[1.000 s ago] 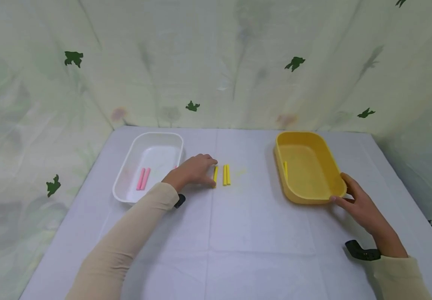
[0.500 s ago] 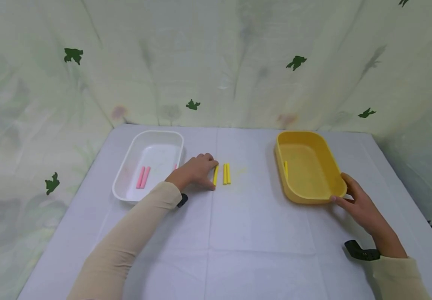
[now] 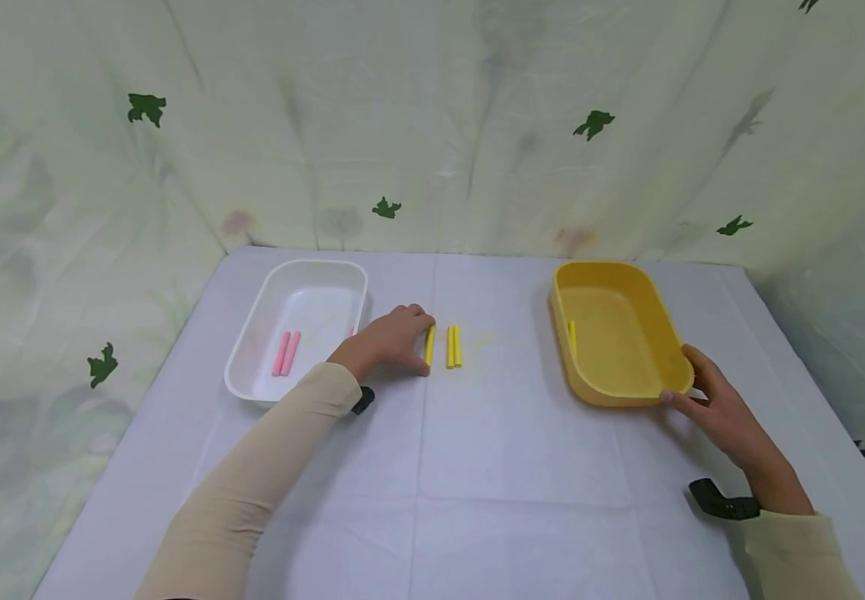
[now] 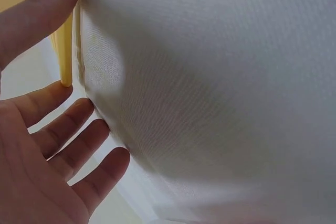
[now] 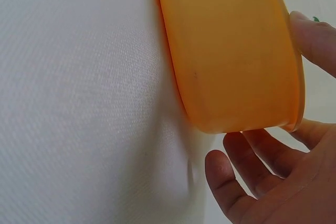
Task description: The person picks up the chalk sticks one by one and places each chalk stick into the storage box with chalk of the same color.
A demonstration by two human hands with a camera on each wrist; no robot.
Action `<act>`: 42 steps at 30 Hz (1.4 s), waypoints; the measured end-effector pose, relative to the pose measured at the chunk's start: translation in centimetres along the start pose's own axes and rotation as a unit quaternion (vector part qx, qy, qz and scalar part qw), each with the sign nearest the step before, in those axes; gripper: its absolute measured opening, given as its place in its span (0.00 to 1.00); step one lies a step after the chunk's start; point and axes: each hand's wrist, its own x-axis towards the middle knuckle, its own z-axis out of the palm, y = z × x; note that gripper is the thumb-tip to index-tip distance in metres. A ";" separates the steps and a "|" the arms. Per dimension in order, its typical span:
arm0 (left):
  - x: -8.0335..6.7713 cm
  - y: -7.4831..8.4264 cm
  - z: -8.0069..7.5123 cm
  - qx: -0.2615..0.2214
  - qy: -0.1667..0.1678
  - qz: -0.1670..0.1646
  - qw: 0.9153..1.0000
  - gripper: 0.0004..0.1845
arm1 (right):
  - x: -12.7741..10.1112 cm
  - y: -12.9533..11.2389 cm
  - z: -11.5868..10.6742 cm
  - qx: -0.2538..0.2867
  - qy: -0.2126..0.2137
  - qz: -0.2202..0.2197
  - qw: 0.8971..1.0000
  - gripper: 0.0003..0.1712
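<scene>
A yellow chalk stick [image 3: 429, 345] lies on the white surface [image 3: 477, 467] between the white tray [image 3: 252, 385] and yellow tray [image 3: 627, 396], the left hand [image 3: 387, 342] pinching it in a narrow grip, the right hand [image 3: 717, 408] loosely touching the yellow tray's corner.

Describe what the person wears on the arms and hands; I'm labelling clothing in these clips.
Both arms are covered by long, close-fitting beige sleeves, the left sleeve and the right sleeve, each ending at the wrist. The left hand and right hand are bare: no gloves, rings or markings show. A small black device sits at each wrist, left and right.
</scene>
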 end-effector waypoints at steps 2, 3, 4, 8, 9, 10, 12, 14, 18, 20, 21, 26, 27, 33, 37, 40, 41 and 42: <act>0.0 -0.1 0.0 -0.001 0.003 0.004 1.000 0.43 | 0.0 0.0 0.0 0.005 0.000 -0.001 1.000 0.52; 0.0 -0.2 0.0 -0.003 0.004 0.006 1.000 0.44 | 0.0 0.0 0.1 0.005 0.001 -0.001 1.000 0.52; 0.0 -0.2 0.0 -0.007 0.006 0.006 1.000 0.44 | 0.0 0.1 0.1 -0.001 0.002 -0.001 1.000 0.52; 0.1 -0.6 -0.3 -0.054 0.017 0.002 0.998 0.45 | 0.0 0.2 0.0 0.002 0.004 -0.005 1.000 0.52; 0.2 -0.7 -0.4 -0.074 0.023 -0.001 0.997 0.46 | 0.0 0.3 0.0 0.002 0.005 -0.007 1.000 0.52; 0.2 -0.8 -0.5 -0.097 0.030 -0.003 0.995 0.46 | 0.0 0.3 0.0 0.002 0.005 -0.008 1.000 0.52; 0.4 -1.0 -0.9 -0.146 0.047 -0.005 0.988 0.46 | 0.0 0.4 0.0 0.009 0.005 -0.011 1.000 0.52; 0.5 -1.0 -1.4 -0.195 0.065 -0.007 0.979 0.46 | 0.0 0.4 0.0 0.010 0.005 -0.011 1.000 0.52; 0.8 -0.4 -2.7 -0.261 0.099 0.002 0.960 0.47 | 0.0 0.6 -0.1 -0.002 0.007 -0.004 1.000 0.52; 1.0 0.1 -3.3 -0.276 0.111 0.008 0.955 0.47 | -0.1 0.6 -0.1 -0.012 0.010 -0.002 1.000 0.52; 1.0 0.3 -3.5 -0.281 0.116 0.011 0.952 0.47 | -0.1 0.6 -0.1 -0.010 0.010 -0.002 1.000 0.52; 1.2 1.2 -4.2 -0.294 0.129 0.017 0.947 0.47 | -0.1 0.6 -0.2 0.003 0.009 -0.008 1.000 0.52; 1.3 1.4 -4.3 -0.297 0.131 0.017 0.946 0.47 | 0.0 0.5 -0.2 0.007 0.009 -0.011 1.000 0.52; 1.3 2.1 -4.9 -0.299 0.148 0.026 0.942 0.47 | 0.2 0.5 -0.3 0.008 0.011 -0.025 1.000 0.52; 1.5 3.2 -5.6 -0.304 0.152 0.034 0.940 0.47 | 0.2 0.5 -0.3 0.002 0.012 -0.022 1.000 0.53; 1.9 4.4 -6.0 -0.309 0.152 0.051 0.937 0.47 | 0.0 0.6 -0.4 -0.001 0.012 -0.017 1.000 0.53; 2.0 4.8 -6.1 -0.310 0.152 0.056 0.937 0.47 | 0.0 0.6 -0.5 0.000 0.012 -0.017 1.000 0.53; 2.2 5.3 -6.2 -0.312 0.151 0.062 0.936 0.47 | 0.0 0.7 -0.6 0.001 0.011 -0.015 1.000 0.54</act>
